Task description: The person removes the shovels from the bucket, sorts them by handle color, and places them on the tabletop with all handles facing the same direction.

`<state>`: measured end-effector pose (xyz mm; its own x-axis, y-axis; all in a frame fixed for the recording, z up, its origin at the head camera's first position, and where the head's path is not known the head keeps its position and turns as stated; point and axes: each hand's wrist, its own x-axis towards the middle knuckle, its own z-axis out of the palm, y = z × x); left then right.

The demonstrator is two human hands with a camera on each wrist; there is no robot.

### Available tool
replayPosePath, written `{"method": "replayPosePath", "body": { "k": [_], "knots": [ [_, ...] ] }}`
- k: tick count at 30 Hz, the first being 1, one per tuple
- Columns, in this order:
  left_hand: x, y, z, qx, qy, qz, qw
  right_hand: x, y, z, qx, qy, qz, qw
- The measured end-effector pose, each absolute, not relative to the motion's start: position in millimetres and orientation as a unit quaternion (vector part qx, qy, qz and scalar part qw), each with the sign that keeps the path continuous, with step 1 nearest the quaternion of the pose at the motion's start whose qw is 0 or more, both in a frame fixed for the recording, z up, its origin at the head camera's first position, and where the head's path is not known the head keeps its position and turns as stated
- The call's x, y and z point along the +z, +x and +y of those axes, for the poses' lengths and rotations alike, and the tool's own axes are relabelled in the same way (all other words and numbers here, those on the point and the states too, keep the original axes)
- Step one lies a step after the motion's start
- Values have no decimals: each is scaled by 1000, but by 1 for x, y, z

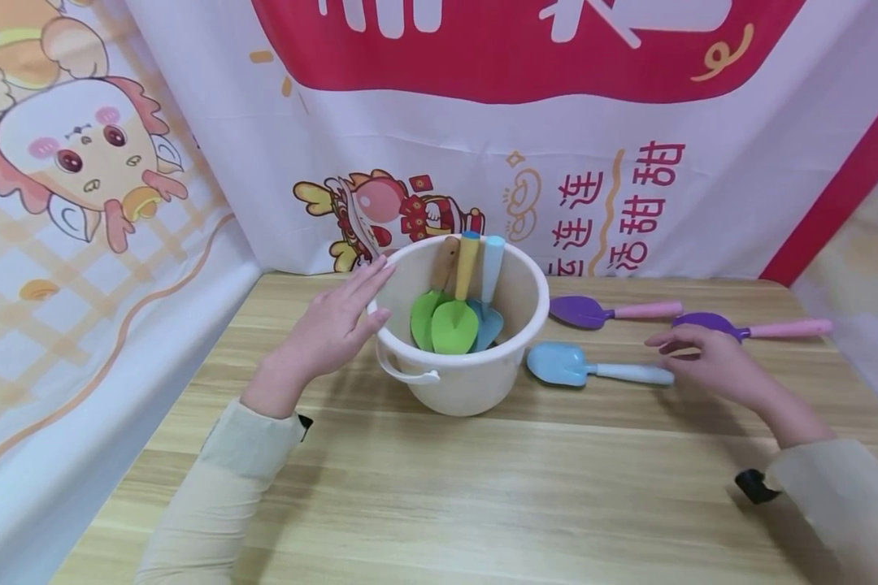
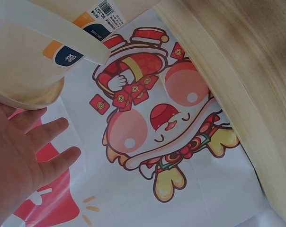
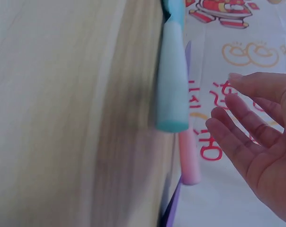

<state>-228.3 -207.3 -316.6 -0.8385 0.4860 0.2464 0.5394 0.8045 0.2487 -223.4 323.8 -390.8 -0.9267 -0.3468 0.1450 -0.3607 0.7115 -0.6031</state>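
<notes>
My left hand (image 1: 334,319) rests with extended fingers against the left rim of a white bucket (image 1: 455,388). Inside the bucket stand a green trowel with a yellow handle (image 1: 456,325), another green trowel with a brown handle (image 1: 445,266) and a blue trowel (image 1: 492,272). My right hand (image 1: 713,363) hovers near the handle end of a light blue trowel (image 1: 560,365) lying on the table; its fingers are loosely bent and hold nothing. In the right wrist view a gap shows between these fingers and the light blue handle (image 3: 172,80).
Behind the light blue trowel lie two purple trowels with pink handles, one nearer the bucket (image 1: 584,312) and one further right (image 1: 706,322). The wooden table (image 1: 439,504) meets a printed cloth (image 1: 410,130) at the back. The bucket's handle (image 1: 410,376) hangs at its front left.
</notes>
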Motion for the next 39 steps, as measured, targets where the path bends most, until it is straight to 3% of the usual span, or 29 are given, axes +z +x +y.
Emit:
{"method": "replayPosePath", "body": {
  "k": [39],
  "knots": [
    [-320,-229,-208,-162,-280,-941,97,-288,-233,252,360,214,-906,60]
  ]
}}
